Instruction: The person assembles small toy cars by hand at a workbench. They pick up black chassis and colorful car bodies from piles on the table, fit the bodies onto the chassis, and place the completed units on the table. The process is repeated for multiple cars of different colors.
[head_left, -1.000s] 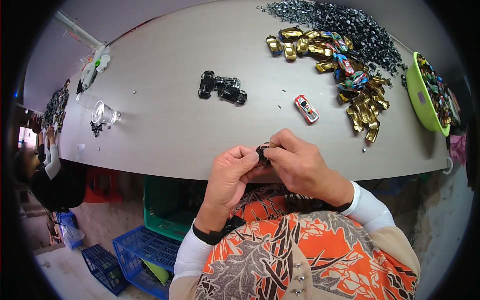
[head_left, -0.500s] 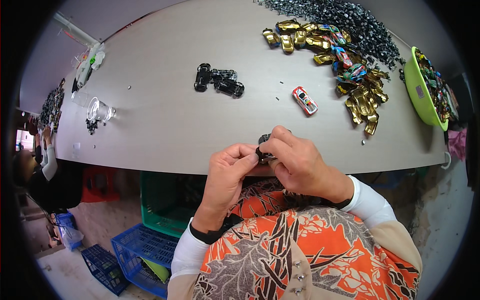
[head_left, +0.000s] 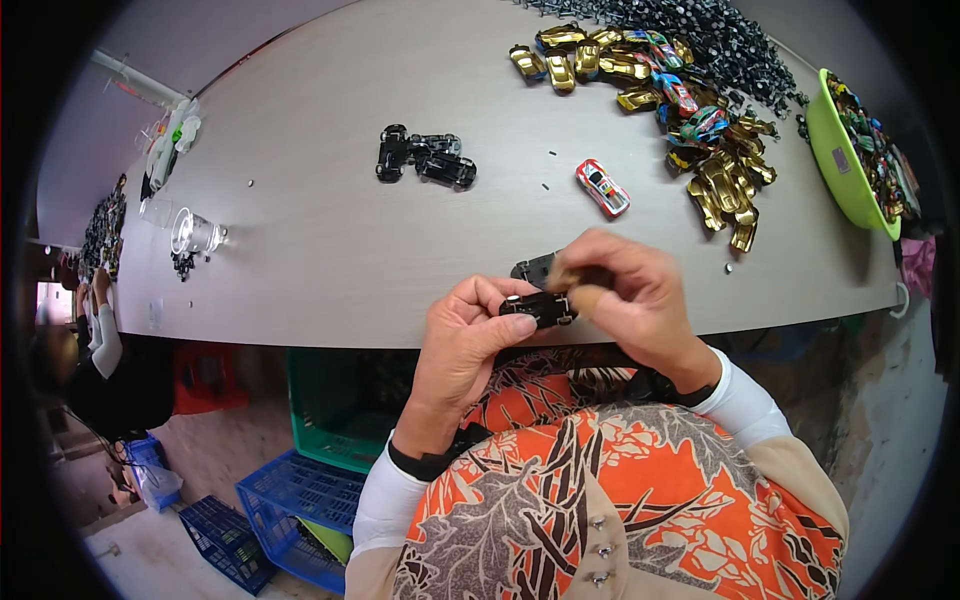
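Between the thumb and fingers of my left hand (head_left: 465, 325) is a black toy car chassis (head_left: 540, 309) with small wheels, held just above the table's near edge. My right hand (head_left: 640, 300) is at the chassis's right end, its fingers bent and smeared by motion, so what they hold is unclear. Behind the held piece, a second dark chassis (head_left: 533, 269) shows partly. Farther off lie several black chassis (head_left: 425, 158) in a cluster. A red and white toy car (head_left: 602, 187) rests right of them.
Gold and coloured car bodies (head_left: 725, 190) are heaped at right, before a pile of small dark parts (head_left: 715, 50). A green basin (head_left: 840, 160) of parts stands at the far right. Clear cups (head_left: 195, 232) are at left. Crates (head_left: 300, 510) stand below; another person (head_left: 105, 350) sits far left.
My right hand has moved right from the chassis's middle, its fingers now blurred. More of the chassis in my left hand shows. The whole view has shifted slightly.
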